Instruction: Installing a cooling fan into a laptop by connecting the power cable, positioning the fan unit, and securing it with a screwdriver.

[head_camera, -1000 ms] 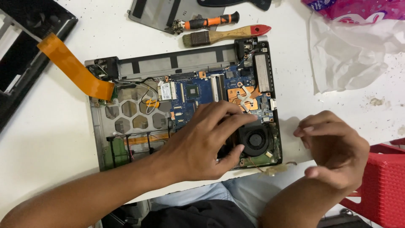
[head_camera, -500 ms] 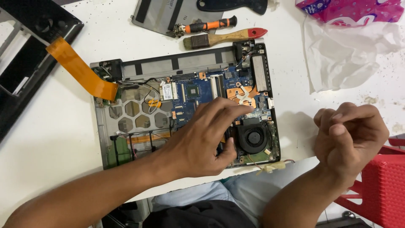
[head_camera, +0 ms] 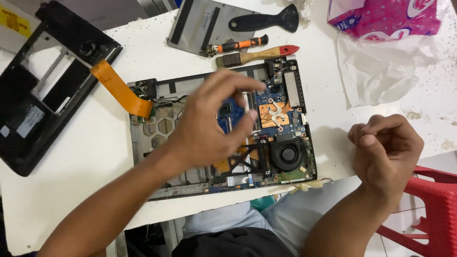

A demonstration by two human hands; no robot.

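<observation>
An opened laptop base [head_camera: 143, 143] lies on the white table, showing a blue motherboard [head_camera: 281, 97], a copper heat plate [head_camera: 273, 114] and a round black fan [head_camera: 288, 154]. My left hand [head_camera: 209, 123] hovers above the middle of the board, blurred, its fingers curled and apart with nothing seen in them. It hides the centre of the board. My right hand [head_camera: 385, 150] is off the laptop to the right, over the table's front edge, curled into a loose fist. Whether anything small lies inside the fist is hidden.
An orange ribbon cable [head_camera: 119, 88] runs from the base to a black laptop frame [head_camera: 47, 95] at left. Behind lie a grey metal plate [head_camera: 195, 24], black scraper [head_camera: 264, 21], orange-handled screwdriver [head_camera: 238, 45] and wooden brush [head_camera: 257, 54]. Pink packet [head_camera: 385, 19], clear plastic bag [head_camera: 381, 71], red stool [head_camera: 438, 209] at right.
My left hand has lifted off the board beside the fan and moved up toward the middle. My right hand has drawn away to the right and stayed curled.
</observation>
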